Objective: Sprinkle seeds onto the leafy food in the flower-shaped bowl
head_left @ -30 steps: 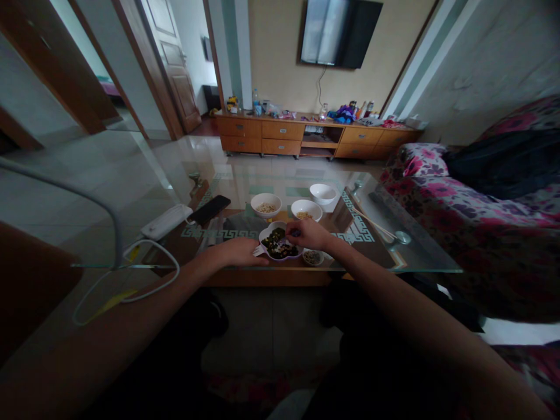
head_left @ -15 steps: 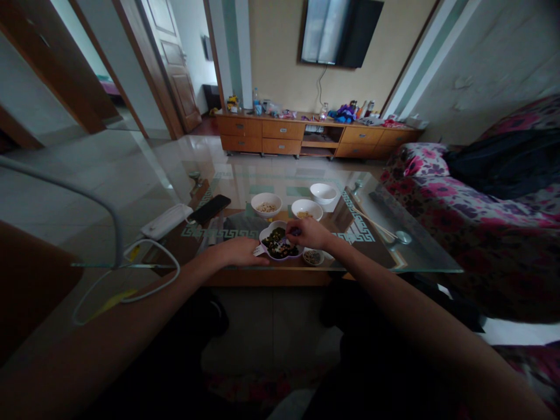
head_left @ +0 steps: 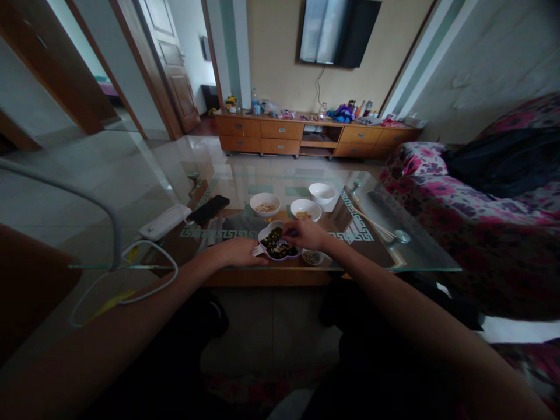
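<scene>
A purple-rimmed, lobed bowl with a short handle (head_left: 259, 250) stands near the front edge of the glass table. Dark, mixed bits of food (head_left: 280, 245) with some pale grains fill it. My left hand (head_left: 242, 252) grips the bowl at its handle, with fingers running along the near side. Over the bowl's right part, my right hand (head_left: 304, 234) hangs with its fingertips pinched together. Whatever they hold is too small to make out. Just below that hand sits a small dish of grainy bits (head_left: 312, 257), beside the bowl.
Behind the bowl stand a white bowl of pale pieces (head_left: 265, 205), another with yellowish bits (head_left: 305, 210), and a third white bowl (head_left: 322, 193). A black phone (head_left: 210, 210) and white power strip (head_left: 165, 222) lie left. Chopsticks (head_left: 374, 221) lie right.
My right hand has shifted slightly left over the bowl, and its pinched fingertips show more clearly. My left hand stays at the handle. The whole view has shifted slightly.
</scene>
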`<action>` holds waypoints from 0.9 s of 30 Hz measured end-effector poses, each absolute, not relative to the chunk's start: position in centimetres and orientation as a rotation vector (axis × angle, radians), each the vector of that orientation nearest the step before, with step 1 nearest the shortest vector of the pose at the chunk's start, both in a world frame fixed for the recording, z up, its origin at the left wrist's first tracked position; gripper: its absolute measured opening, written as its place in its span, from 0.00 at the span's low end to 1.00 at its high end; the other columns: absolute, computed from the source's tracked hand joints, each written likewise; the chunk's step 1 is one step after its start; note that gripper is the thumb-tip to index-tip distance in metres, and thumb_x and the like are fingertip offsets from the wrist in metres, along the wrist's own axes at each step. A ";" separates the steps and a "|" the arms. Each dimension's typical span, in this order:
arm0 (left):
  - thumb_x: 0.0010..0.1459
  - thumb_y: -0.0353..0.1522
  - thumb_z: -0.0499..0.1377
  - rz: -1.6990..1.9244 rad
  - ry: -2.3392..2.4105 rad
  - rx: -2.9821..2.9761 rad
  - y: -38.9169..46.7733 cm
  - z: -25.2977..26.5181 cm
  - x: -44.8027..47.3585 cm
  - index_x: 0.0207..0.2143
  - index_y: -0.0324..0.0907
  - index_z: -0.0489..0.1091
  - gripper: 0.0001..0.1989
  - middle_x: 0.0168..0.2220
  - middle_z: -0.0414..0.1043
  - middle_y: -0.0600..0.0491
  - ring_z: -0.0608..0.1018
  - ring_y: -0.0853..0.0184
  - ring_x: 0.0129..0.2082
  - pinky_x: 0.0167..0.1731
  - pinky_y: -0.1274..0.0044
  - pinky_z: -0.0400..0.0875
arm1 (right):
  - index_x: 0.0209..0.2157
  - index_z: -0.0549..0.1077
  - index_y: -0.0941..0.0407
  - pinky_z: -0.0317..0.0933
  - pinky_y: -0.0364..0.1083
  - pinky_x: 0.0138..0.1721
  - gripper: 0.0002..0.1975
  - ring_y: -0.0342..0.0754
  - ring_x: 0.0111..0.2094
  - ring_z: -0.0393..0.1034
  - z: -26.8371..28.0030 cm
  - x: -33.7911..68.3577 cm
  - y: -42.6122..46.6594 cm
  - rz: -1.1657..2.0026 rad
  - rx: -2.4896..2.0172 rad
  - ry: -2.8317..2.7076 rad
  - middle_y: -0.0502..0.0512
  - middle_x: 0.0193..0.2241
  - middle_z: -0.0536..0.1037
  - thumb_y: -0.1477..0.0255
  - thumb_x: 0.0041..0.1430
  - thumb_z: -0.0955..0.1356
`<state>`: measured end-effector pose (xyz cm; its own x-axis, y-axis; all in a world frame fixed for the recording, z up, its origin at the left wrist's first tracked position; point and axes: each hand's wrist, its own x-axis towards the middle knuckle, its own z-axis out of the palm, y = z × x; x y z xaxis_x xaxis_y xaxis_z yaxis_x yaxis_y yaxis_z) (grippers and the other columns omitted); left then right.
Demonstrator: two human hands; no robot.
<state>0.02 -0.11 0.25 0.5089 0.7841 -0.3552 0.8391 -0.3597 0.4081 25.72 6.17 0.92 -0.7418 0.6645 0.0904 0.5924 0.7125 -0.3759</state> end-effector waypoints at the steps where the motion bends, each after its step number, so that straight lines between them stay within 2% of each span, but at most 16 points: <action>1: 0.61 0.54 0.58 -0.139 1.331 2.208 -0.1 0.3 0.0 0.46 0.44 0.76 0.25 0.41 0.80 0.48 0.80 0.57 0.38 0.43 0.72 0.71 | 0.42 0.82 0.56 0.58 0.44 0.33 0.08 0.46 0.31 0.74 0.9 25.6 6.1 0.478 -1.006 -2.707 0.55 0.35 0.84 0.70 0.63 0.71; 11: 0.61 0.50 0.59 -0.145 1.335 2.187 -0.3 0.6 0.2 0.46 0.44 0.76 0.22 0.44 0.80 0.49 0.80 0.57 0.42 0.43 0.72 0.71 | 0.43 0.82 0.57 0.57 0.44 0.32 0.10 0.46 0.31 0.72 1.1 24.2 5.3 0.507 -0.910 -2.771 0.56 0.35 0.83 0.71 0.65 0.69; 21: 0.62 0.50 0.59 -0.192 1.361 2.192 -0.5 1.2 0.5 0.47 0.44 0.76 0.22 0.41 0.80 0.49 0.80 0.59 0.38 0.41 0.73 0.71 | 0.37 0.81 0.58 0.56 0.43 0.31 0.06 0.45 0.29 0.70 1.1 24.9 5.7 0.677 -0.852 -2.778 0.53 0.30 0.81 0.73 0.60 0.71; 27: 0.62 0.51 0.58 -0.149 1.302 2.239 -0.1 0.3 0.1 0.48 0.45 0.76 0.23 0.45 0.80 0.48 0.80 0.57 0.42 0.46 0.72 0.71 | 0.37 0.82 0.58 0.57 0.43 0.31 0.07 0.44 0.28 0.70 1.4 25.3 5.9 0.724 -0.909 -2.771 0.53 0.31 0.82 0.74 0.59 0.70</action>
